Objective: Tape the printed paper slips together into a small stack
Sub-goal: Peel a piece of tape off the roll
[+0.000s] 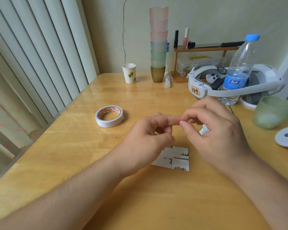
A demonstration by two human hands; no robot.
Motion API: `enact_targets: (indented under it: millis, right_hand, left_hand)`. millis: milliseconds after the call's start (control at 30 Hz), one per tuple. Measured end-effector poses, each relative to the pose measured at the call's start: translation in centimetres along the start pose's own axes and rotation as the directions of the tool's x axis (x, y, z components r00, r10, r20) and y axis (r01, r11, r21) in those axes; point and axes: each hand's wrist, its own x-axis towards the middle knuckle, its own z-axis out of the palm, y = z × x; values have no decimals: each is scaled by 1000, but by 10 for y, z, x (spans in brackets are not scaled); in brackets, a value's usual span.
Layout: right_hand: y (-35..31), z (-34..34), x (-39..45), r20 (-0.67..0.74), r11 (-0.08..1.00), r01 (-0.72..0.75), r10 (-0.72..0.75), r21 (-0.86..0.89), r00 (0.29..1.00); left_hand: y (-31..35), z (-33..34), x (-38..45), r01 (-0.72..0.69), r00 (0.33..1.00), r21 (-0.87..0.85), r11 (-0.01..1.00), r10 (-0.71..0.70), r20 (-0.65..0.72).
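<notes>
Both forearms are reaching in from six o'clock over the glossy yellow wooden table (56, 163). I am seeing the printed paper slips (176, 159) lying flat just ahead of the wrists, partly under the left hand (145, 140). That hand is hovering above them, fingers curled, forefinger stretched toward three o'clock; I cannot tell whether it is holding anything. Meeting it, the right hand (213, 130) is pinching thumb against forefinger at the left fingertip, and I cannot make out what is between them. A white scrap (204, 129) is peeking from under the right palm. At ten o'clock of the hands, the tape roll (109, 116) is sitting flat, well apart. Toward two o'clock, a green cup (273, 112), a water bottle (238, 70) and a white headset (206, 85) are crowding the edge. Farther back, a paper cup (129, 73) and a tall stack of tumblers (158, 44) are standing near the pale wall, with vertical blinds (32, 55) running along nine o'clock.
</notes>
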Motion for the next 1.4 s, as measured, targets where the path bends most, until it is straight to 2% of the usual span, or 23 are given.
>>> enact_targets:
  millis: [233,400,600,767,1000,1167,1267,1333,1400]
  right_hand:
    - [0,1,1,9,1000,22,-22,3,1000]
    - [-3,3,0,-35,999,6,-5,43,999]
    - [-11,4,0,-143,998,-2,11,61,990]
    - [-15,6,0,-212,994,-22,44,105,976]
    - [-16,8,0,-248,990,-25,59,137,967]
    - [-13,6,-1,-222,981,-53,95,188,970]
    - [-14,5,0,-141,933,-140,196,331,970]
    - [-17,5,0,-81,880,-188,247,435,966]
    - [-18,3,1,-52,862,-200,253,467,966]
  left_hand:
    - [2,0,-1,-1,1000,-36,999,1,0]
    - [5,-1,-2,30,998,-206,978,-18,62]
    - [7,1,-4,113,979,-484,868,-16,201]
    - [8,2,-3,185,949,-594,783,15,316]
    - [7,2,-3,162,956,-588,793,22,293]
    - [7,-3,-1,105,982,-558,823,1,187]
    - [7,-4,-2,3,996,-440,898,38,85]
    - [7,-5,-4,-94,995,-286,954,103,17]
    - [7,-4,-5,-167,986,-135,977,166,-17]
